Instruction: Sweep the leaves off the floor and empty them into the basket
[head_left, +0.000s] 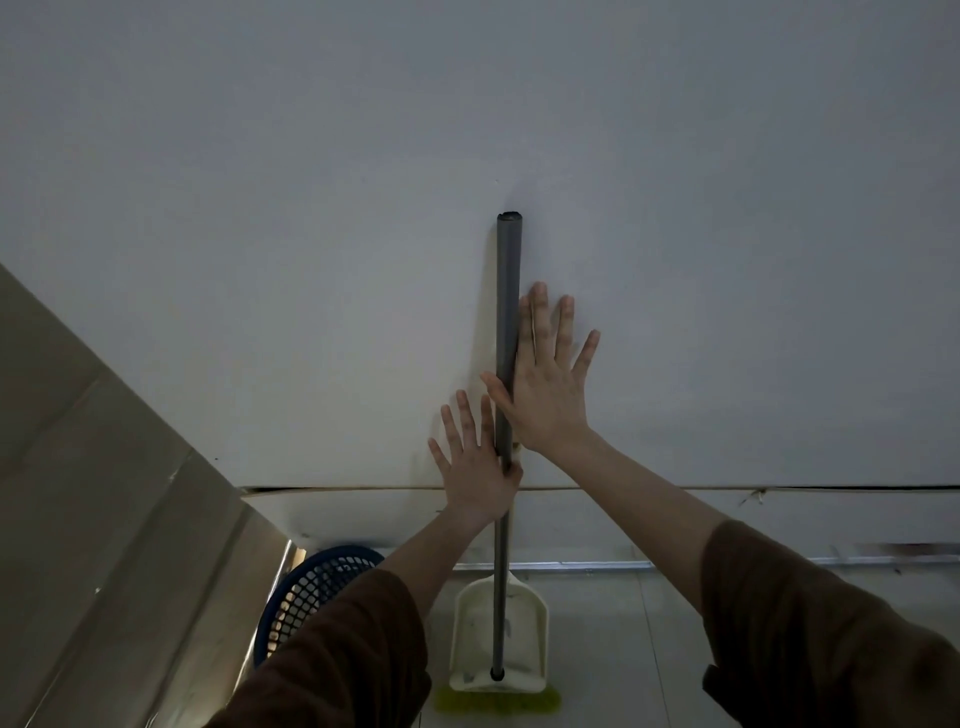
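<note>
A broom with a grey handle (507, 291) stands upright against the white wall, its yellow-green bristles (498, 701) on the floor. A cream dustpan (524, 623) leans behind the lower handle. My left hand (475, 467) has straight, spread fingers, with the thumb against the handle. Higher up, my right hand (545, 384) is also spread flat, its thumb crossing the handle's left side and its palm just right of the handle. A dark blue mesh basket (317, 587) sits at the lower left, partly hidden by my left sleeve. No leaves are visible.
A large cardboard box (104, 519) fills the left side next to the basket. The white wall (467, 130) fills most of the view. A metal rail (597, 565) runs along the wall's base, above a pale tiled floor (623, 649).
</note>
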